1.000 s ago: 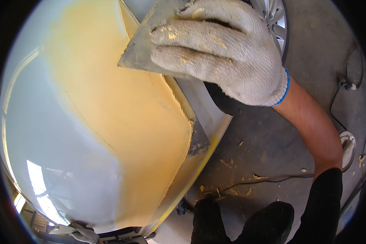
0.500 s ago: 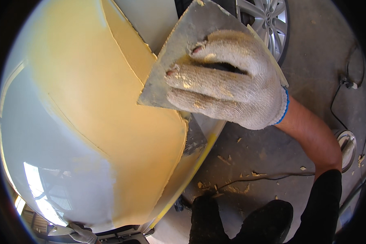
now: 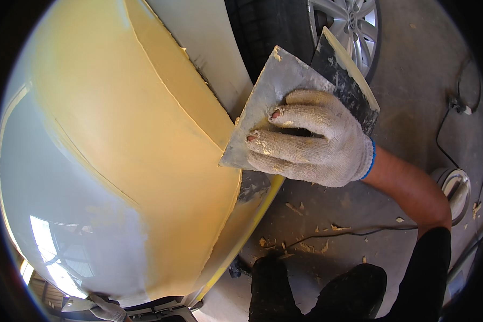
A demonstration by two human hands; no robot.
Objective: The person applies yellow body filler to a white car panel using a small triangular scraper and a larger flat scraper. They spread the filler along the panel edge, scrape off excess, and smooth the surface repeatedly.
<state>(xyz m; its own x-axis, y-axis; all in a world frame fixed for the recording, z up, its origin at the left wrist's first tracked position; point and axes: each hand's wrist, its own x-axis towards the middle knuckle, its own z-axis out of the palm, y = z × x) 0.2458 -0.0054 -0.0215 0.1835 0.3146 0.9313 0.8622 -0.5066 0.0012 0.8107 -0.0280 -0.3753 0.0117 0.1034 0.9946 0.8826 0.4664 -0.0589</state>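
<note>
1. Far left: glossy pale-grey car panel [image 3: 53, 172], curved, bright window reflections low down.
2. Lower left: left hand [image 3: 108, 309], gloved, at the panel's bottom edge; fingers closed about a pale flat tool [image 3: 77, 305], grip partly hidden.
3. Centre: broad coat of yellow filler [image 3: 161, 182] over the panel; thin ridge lines, ragged right border. Yellow strip [image 3: 258, 213] runs along the lower edge.
4. Right of centre: grey spreader [image 3: 284, 75], flat, filler-flecked, lower-left corner at the filler's border; contact uncertain.
5. Right hand [image 3: 316, 139], knitted glove, blue cuff, two fingertips worn through. Fingers flat across the spreader, gripping it; thumb hidden. Dark plate [image 3: 333, 67] with cream edge behind; cannot tell if joined.
6. Upper right: black tyre [image 3: 268, 37], silver wheel [image 3: 335, 27]; round emblem [image 3: 352, 21] at hub.
7. Grey concrete floor [image 3: 408, 70]: yellow scraps [image 3: 338, 227], black cord [image 3: 359, 234], round pale-rimmed object [image 3: 458, 194] beside the forearm.
</note>
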